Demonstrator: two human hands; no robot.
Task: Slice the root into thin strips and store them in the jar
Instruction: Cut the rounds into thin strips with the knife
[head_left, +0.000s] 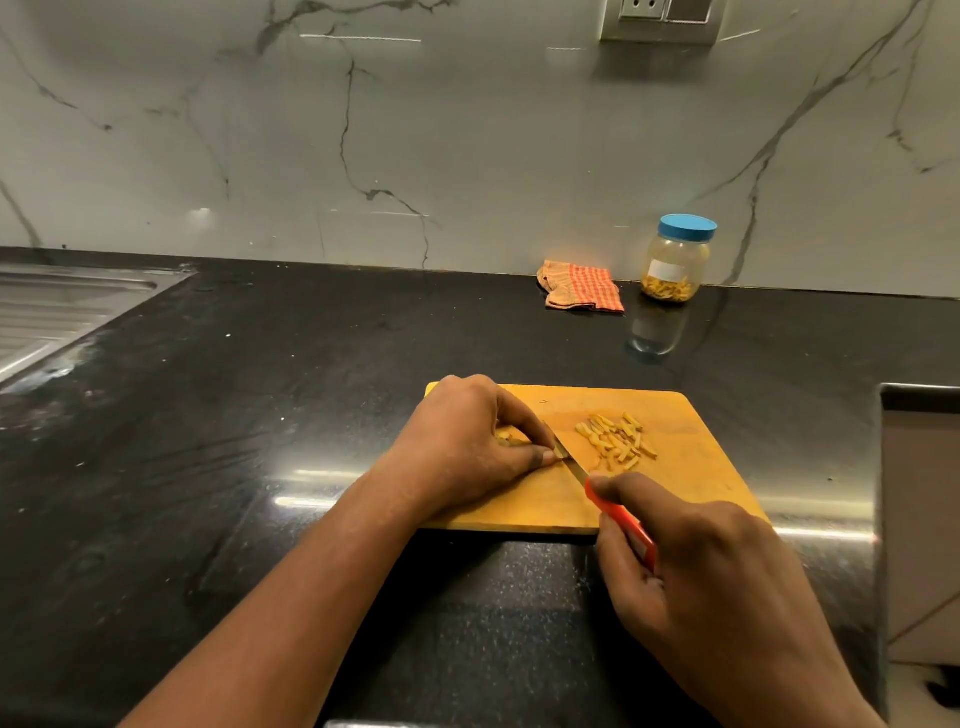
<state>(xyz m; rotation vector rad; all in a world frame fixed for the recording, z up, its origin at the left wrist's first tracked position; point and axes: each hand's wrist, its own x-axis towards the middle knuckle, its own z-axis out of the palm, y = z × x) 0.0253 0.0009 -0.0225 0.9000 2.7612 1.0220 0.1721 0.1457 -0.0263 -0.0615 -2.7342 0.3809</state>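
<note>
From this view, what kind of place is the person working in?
Most likely a home kitchen: a dark stone counter with a steel sink set in at the left, a cutting board on it, and a wall socket above.

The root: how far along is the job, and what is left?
Done: a pile of strips lies on the board, and the jar already holds some. In hand: the left hand holds the root piece while the right hand cuts with the knife. Left: finish cutting, open the lid, put the strips in.
</note>
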